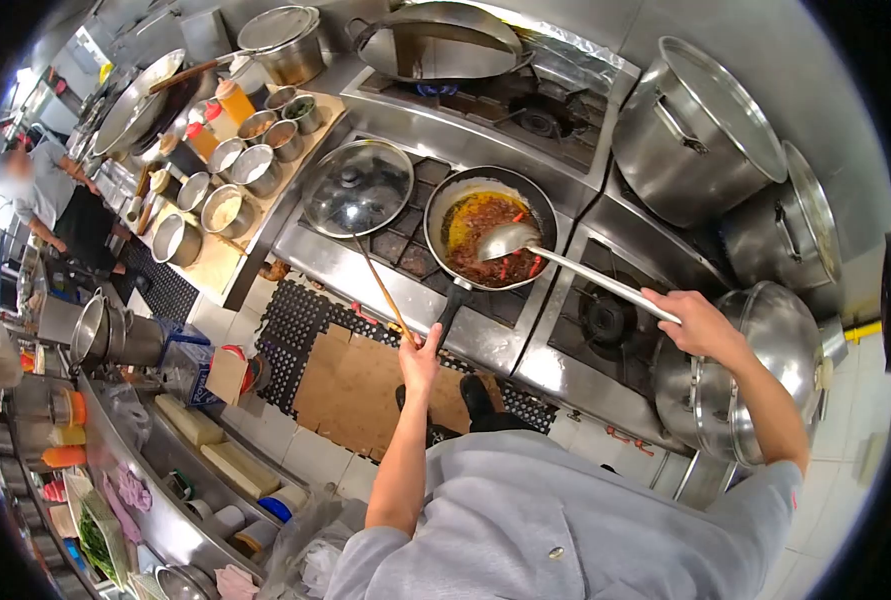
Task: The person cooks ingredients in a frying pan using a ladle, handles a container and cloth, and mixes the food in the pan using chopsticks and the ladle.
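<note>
Steel stove (495, 340), a pan (483, 180) of reddish sauce (460, 235) on its grate.
Right hand (700, 325) grips the ladle (610, 284), dipped in the sauce; left hand's (420, 362) fingers hold a wooden stick (383, 285) beside the pan's handle (452, 305).

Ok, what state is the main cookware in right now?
Frying pan: uncovered, oily red-brown food inside
Glass lid: off the pan, knob up
Ladle: in right hand, bowl inside pan
Wooden stick: in left hand
Rear wok: uncovered, blue flame beneath
</note>
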Tool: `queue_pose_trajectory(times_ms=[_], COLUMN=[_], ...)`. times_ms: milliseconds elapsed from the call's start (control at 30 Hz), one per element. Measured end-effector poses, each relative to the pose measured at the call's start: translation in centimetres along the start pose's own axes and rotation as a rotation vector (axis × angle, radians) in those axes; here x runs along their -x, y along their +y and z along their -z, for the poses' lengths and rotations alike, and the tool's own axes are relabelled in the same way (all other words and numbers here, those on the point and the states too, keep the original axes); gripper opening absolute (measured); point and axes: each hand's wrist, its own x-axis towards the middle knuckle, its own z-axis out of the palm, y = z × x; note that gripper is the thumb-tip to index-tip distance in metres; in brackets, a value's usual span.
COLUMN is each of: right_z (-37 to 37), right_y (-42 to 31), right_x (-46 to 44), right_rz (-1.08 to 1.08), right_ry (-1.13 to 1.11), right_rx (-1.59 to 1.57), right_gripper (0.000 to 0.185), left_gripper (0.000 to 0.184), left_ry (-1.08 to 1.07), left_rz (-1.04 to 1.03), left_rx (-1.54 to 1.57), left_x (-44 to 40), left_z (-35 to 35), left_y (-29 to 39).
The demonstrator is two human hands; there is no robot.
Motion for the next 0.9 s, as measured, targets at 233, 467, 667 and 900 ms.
queue_pose_trajectory(times_ms=[233,467,667,900], right_z=[-11.5,-17.3,-21.7,-20.4], right_y=[5.3,0.3,2.8,1.9], right_x=[-1.2,-1.7,-5.7,-4.5], right_rz=[-0.109,0.067,0.047,0.078], right_ry=[0.125,0.255,0.261,0.245], right_rx=[-0.266,-0.209,-0.083,-0.218], right_gripper=[0.044,0.053,0.051,0.062], left_gripper=[0.064,0.049,0.056,0.069], left_ry=[0.058,0.365,0.736,0.622], left_rz=[0.039,-0.092,-0.013,0.414], left_rx=[-0.418,-0.186,-0.244,-0.428], left_x=[0.5,5.5,15.6,27.8], left_z=[1.1,7.7,17.6,25.0], left_y=[0.3,1.4,-8.7,-20.0])
